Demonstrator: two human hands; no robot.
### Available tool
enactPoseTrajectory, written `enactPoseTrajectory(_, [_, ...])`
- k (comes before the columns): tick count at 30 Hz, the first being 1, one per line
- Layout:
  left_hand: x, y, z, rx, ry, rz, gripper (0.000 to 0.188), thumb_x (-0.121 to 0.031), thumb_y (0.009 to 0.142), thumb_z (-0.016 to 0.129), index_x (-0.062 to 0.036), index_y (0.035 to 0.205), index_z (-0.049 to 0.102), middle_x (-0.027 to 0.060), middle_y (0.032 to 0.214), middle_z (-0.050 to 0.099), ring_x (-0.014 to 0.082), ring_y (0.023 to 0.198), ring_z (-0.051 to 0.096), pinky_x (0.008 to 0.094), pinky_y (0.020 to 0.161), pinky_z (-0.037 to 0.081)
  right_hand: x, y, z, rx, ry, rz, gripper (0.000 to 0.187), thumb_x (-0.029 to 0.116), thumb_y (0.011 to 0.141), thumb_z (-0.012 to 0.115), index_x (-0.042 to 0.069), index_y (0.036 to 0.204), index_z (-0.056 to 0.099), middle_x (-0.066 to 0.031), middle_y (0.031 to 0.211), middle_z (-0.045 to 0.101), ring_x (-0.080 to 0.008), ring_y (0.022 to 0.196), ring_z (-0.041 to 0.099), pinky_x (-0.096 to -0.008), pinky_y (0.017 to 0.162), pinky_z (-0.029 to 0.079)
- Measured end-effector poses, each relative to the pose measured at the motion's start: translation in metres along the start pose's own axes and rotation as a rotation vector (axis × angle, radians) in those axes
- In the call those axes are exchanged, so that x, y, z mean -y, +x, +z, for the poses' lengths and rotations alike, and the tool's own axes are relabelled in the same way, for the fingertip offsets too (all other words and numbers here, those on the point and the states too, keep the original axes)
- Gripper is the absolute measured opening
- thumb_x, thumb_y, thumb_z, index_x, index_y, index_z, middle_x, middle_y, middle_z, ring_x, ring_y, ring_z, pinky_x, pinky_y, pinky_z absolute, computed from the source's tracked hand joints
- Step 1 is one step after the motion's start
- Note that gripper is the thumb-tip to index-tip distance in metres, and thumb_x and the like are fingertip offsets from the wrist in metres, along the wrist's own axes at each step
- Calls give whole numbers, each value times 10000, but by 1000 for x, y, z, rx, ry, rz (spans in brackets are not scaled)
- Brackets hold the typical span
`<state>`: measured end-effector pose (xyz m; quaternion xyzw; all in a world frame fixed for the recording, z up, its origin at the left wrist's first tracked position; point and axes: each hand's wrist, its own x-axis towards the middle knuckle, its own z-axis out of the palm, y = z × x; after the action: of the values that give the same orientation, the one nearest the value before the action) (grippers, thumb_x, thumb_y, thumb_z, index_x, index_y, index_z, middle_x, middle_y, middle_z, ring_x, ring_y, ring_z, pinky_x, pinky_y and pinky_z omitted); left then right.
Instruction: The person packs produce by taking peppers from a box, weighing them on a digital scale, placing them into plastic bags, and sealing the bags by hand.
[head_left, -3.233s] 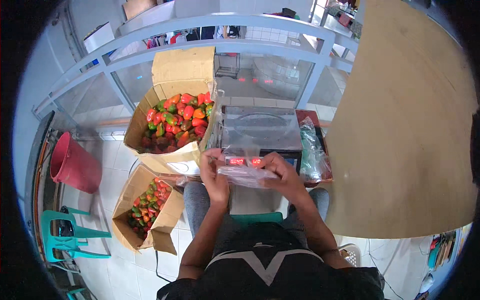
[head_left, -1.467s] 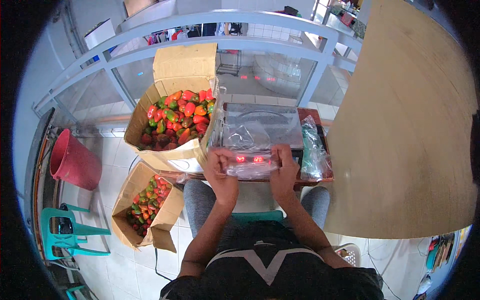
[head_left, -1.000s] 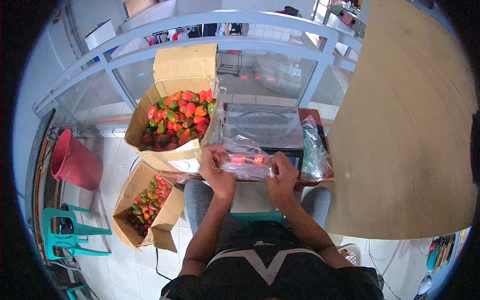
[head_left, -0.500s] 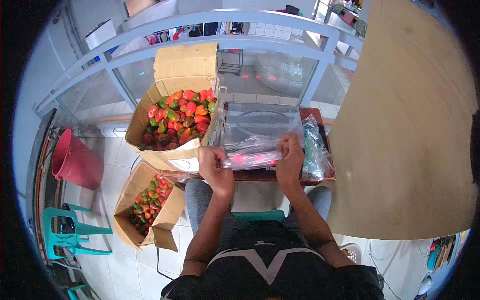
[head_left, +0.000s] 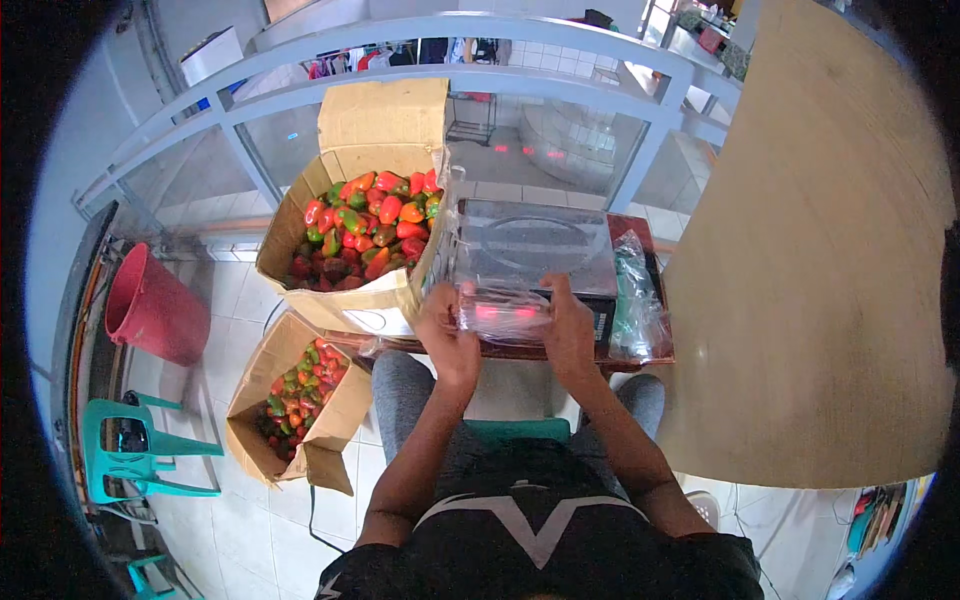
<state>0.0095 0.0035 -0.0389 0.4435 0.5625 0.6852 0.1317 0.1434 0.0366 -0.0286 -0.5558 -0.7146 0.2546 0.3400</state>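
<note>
Glossy plastic film, larger box matt cardboard

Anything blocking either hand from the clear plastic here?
Nothing visible does: the left hand and right hand hold the clear plastic directly, one at each side. The scale shows beyond it, not in between.

Left hand is gripping one end of a clear plastic bag; right hand is holding the other. The bag is spanning the front of a scale, its red display glowing through. The scale is sitting on a red-brown tabletop; clear and green plastic is lying near the tabletop's right edge. Left of the scale, a cardboard box is holding red, green and orange peppers.
</note>
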Motion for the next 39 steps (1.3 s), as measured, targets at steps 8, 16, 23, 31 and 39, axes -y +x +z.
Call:
enactPoseTrajectory(8, [26, -6, 5, -84, -225, -17, 188, -105, 850, 476, -11, 694, 428, 7, 606, 383, 117, 605, 366, 258, 550, 326, -4, 13, -5, -442, 189, -356, 355, -130, 602, 455, 25, 920, 472, -121, 835, 459, -245, 715, 494, -324, 602, 422])
enactPoseTrajectory(16, [22, -6, 2, 28, 195, 20, 179, 82, 676, 400, -5, 797, 499, 86, 669, 484, 192, 650, 478, 271, 632, 386, 1, 6, -17, -252, 147, -426, 340, -134, 586, 430, 3, 893, 480, -144, 859, 453, -323, 792, 478, -366, 717, 414])
enactPoseTrajectory(23, [44, -10, 11, 227, -15, -106, 249, 51, 686, 447, -2, 919, 514, 166, 803, 534, 277, 752, 543, 328, 720, 429, -49, 12, -23, -341, -53, -396, 307, -112, 553, 388, -2, 828, 466, -135, 834, 433, -278, 768, 449, -295, 692, 388])
enactPoseTrajectory(31, [6, 45, -34, 695, -71, 75, 219, -83, 813, 570, -28, 1024, 546, 70, 882, 557, 129, 743, 538, 263, 692, 440, -146, -26, -54, -260, -26, -217, 191, -42, 685, 443, -23, 871, 482, -147, 771, 461, -284, 743, 446, -349, 679, 381])
enactPoseTrajectory(39, [97, 191, -84, 300, 903, 170, 387, -321, 718, 640, -58, 987, 551, 155, 1044, 545, 324, 991, 508, 419, 856, 393, -240, -81, -49, -360, -161, -127, 253, -34, 690, 422, -15, 934, 485, -155, 853, 494, -287, 808, 468, -344, 785, 381])
